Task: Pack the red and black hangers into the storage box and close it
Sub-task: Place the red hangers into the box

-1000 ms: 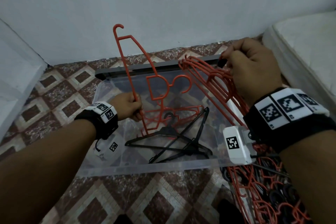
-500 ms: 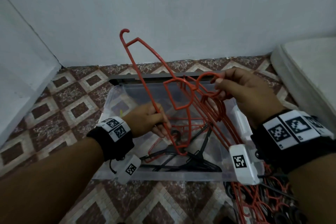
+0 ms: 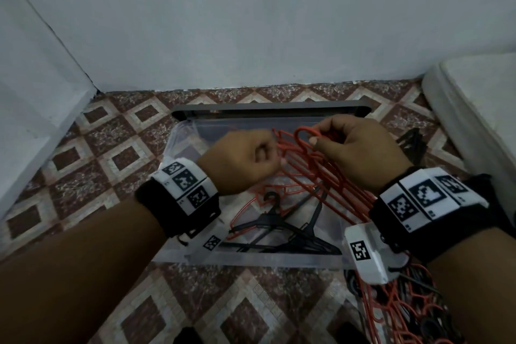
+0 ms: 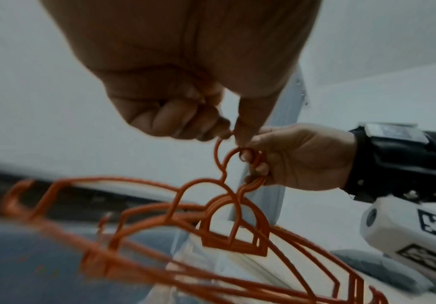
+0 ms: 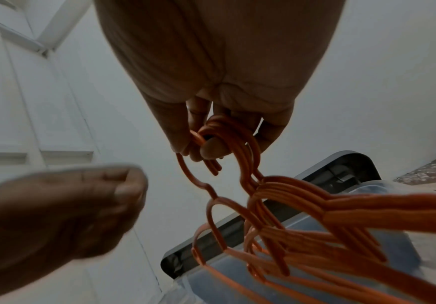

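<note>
A clear storage box (image 3: 251, 258) stands open on the tiled floor, its grey lid (image 3: 268, 110) behind it. Black hangers (image 3: 279, 232) and a few red hangers (image 3: 243, 212) lie inside. Above the box my right hand (image 3: 315, 137) grips a bundle of red hangers (image 3: 329, 176) by their hooks, as the right wrist view shows with my right hand (image 5: 203, 144). My left hand (image 3: 276, 156) is close beside it, fingers curled. In the left wrist view my left hand (image 4: 228, 131) pinches the hook of one red hanger (image 4: 219, 156) at the edge of the bundle.
A tangled pile of red and black hangers (image 3: 405, 307) lies on the floor at the box's right, under my right forearm. More black hangers (image 3: 413, 139) lie further back on the right. A white mattress (image 3: 474, 109) bounds the right side, and white walls stand behind and left.
My left hand no longer holds up the single red hanger it had over the box. It has moved right to the bundle's hooks. My right hand has come lower, over the box.
</note>
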A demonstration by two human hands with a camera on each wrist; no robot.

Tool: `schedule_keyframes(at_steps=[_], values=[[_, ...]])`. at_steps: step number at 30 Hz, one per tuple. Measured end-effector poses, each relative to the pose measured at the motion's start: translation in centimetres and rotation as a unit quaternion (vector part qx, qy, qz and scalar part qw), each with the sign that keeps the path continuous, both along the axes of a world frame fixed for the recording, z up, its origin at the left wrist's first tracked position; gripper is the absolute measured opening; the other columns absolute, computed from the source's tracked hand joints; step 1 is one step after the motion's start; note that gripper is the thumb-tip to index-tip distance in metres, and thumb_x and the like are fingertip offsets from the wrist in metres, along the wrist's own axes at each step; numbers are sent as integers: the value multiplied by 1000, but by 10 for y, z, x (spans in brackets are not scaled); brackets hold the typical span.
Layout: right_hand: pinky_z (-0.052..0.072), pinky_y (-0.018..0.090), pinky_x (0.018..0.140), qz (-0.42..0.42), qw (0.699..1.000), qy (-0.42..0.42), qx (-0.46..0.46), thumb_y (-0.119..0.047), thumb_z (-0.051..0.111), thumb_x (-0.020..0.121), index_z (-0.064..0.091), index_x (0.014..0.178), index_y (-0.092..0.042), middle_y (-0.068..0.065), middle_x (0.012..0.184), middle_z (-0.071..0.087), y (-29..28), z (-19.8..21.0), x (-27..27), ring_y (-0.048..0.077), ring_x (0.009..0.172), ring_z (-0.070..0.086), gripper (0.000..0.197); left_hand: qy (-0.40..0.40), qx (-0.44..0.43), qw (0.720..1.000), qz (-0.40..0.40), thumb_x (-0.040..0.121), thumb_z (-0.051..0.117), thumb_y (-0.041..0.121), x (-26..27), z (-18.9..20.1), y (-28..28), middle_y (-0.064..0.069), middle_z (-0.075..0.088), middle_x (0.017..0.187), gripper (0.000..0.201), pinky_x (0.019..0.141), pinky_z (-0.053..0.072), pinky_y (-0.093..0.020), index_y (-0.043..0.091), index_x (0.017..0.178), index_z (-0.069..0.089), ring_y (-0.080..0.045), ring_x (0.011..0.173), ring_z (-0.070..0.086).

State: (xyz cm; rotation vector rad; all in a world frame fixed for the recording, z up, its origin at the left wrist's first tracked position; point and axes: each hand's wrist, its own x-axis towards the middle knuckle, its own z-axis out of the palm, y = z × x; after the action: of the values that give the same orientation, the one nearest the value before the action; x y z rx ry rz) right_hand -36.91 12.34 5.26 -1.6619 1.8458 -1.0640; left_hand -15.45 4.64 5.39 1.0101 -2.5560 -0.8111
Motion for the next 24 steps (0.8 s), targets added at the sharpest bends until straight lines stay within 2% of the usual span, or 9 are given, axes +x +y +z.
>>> schedule_keyframes(at_steps=[2,4,5,9,13,17,21,24], values=[[41,9,51,10,1000,10,8,-27,71,89,67,79,-31,-18,65,67,2,2,5,-3,57,60,12,52,-62,996,22,84,71,37,-12,6,2,12,59,84,24,58,35,-10,24,99,58,2,66,52],[39,10,50,17,1000,13,11,-26,71,89,69,83,-29,-12,63,65,3,3,10,-1,57,58,7,31,-82,996,6,83,70,37,-22,5,2,14,55,105,40,65,34,-7,29,118,54,5,74,51],[39,11,52,20,1000,16,12,-26,70,89,70,86,-27,-12,65,65,3,4,13,0,58,59,4,19,-84,996,-5,84,68,35,-26,3,2,14,55,107,40,66,34,-8,29,121,54,3,75,50],[47,22,60,28,999,21,28,-28,69,90,72,90,-28,-11,73,69,3,6,21,3,65,62,3,21,-99,995,7,88,63,30,-29,-3,0,11,63,85,19,62,37,-24,25,107,61,-7,72,54],[53,27,66,34,999,-11,37,-25,68,92,71,87,-30,-10,74,70,4,8,24,3,68,64,8,14,-106,994,17,91,62,31,-23,-5,-3,11,58,73,10,59,36,-26,24,98,62,-9,66,53],[57,31,72,24,999,-22,43,-25,70,90,73,92,-27,-10,79,72,3,5,23,4,74,68,4,7,-104,994,16,93,61,33,-15,-4,-9,8,61,71,10,57,37,-26,24,94,64,-9,64,54],[56,24,81,-14,999,-13,40,-21,69,91,72,99,-24,-15,88,70,-1,0,15,-1,82,66,9,-17,-73,997,24,92,63,32,-4,-5,-18,3,66,79,12,63,43,-28,20,92,65,-14,70,58],[54,21,79,-44,998,-11,38,-15,63,93,71,99,-25,-13,93,70,-3,-2,8,-1,82,65,13,-46,-67,996,39,92,63,33,4,-9,-24,5,63,76,14,61,38,-26,20,86,65,-13,68,55]])
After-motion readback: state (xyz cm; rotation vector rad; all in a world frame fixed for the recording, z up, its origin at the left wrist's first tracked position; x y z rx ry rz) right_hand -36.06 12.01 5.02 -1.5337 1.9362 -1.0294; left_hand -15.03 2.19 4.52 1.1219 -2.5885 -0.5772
